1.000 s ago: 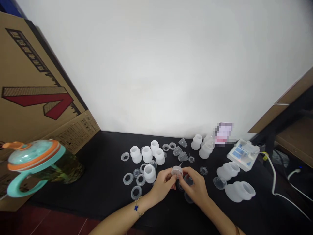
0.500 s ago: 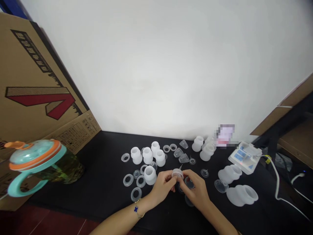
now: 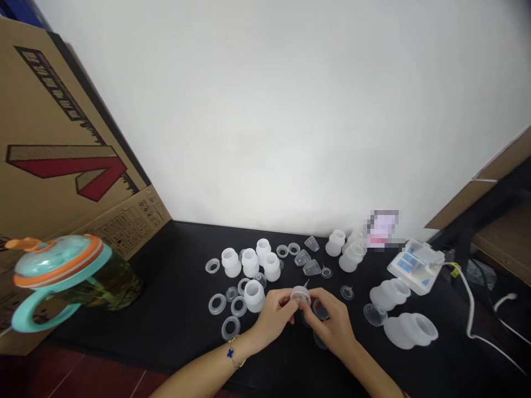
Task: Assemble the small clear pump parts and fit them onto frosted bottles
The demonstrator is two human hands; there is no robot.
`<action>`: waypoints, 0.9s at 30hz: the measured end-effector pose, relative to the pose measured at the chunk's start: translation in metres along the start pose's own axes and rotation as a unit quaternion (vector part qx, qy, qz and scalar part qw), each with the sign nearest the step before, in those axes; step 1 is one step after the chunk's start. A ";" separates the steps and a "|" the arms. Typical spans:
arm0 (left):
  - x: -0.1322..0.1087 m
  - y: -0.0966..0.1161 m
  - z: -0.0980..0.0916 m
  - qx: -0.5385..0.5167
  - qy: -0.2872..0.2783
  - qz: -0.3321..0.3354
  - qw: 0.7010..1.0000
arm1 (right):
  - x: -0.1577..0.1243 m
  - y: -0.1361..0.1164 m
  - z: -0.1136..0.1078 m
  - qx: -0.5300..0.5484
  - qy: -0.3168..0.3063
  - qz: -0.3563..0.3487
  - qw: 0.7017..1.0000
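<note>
Between both hands is a translucent nozzle cap (image 3: 299, 294), a round collar with a thin pointed tip sticking up. My left hand (image 3: 274, 314) pinches its left side, and my right hand (image 3: 332, 318) grips the right side, thumbs together at the near edge. Left of my left hand stands a white squeeze bottle (image 3: 254, 296) with an open neck. Loose translucent rings (image 3: 230, 328) lie beyond it. Partly hidden under my right hand are dark-looking clear discs (image 3: 320, 309). A clear nozzle disc (image 3: 347, 293) rests to the right.
Several white bottles (image 3: 250, 262) stand behind, near clear tapered caps (image 3: 312, 268). Two bottles (image 3: 410, 330) lie at the right, beside a white power strip (image 3: 415, 268) with a cable. A teal-lidded jug (image 3: 62, 271) and a cardboard box (image 3: 50, 110) occupy the left.
The hands and the nozzle cap between them stay almost in place, with only slight finger movement. The camera view has shifted very slightly.
</note>
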State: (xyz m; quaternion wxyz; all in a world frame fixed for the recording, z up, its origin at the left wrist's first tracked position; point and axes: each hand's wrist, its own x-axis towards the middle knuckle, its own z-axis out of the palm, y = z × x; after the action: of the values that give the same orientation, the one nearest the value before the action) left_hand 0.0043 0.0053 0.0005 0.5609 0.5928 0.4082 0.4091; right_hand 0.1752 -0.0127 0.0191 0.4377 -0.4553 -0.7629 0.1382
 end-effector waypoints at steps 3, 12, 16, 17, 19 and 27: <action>0.000 -0.002 0.000 0.005 0.001 0.002 1.000 | -0.001 0.002 0.000 0.001 0.003 -0.004 1.000; 0.003 -0.003 0.001 -0.031 -0.029 -0.010 0.999 | -0.009 0.010 0.008 0.080 -0.011 0.057 0.995; 0.001 -0.005 0.003 -0.015 -0.039 -0.007 0.999 | -0.009 0.012 0.009 0.112 -0.012 0.076 0.991; 0.000 -0.005 0.004 -0.013 -0.038 -0.006 0.999 | -0.009 0.013 0.008 0.113 -0.010 0.080 0.990; -0.001 -0.006 0.005 -0.019 -0.035 -0.005 0.999 | -0.008 0.014 0.008 0.113 -0.002 0.085 0.990; -0.004 -0.001 0.004 -0.061 0.008 0.005 0.998 | -0.006 0.015 0.006 0.091 0.015 0.073 0.993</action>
State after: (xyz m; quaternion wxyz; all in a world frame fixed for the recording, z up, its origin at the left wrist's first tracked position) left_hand 0.0068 -0.0001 -0.0003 0.5908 0.5563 0.3840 0.4405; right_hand 0.1807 -0.0083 0.0032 0.4771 -0.4702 -0.7055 0.2315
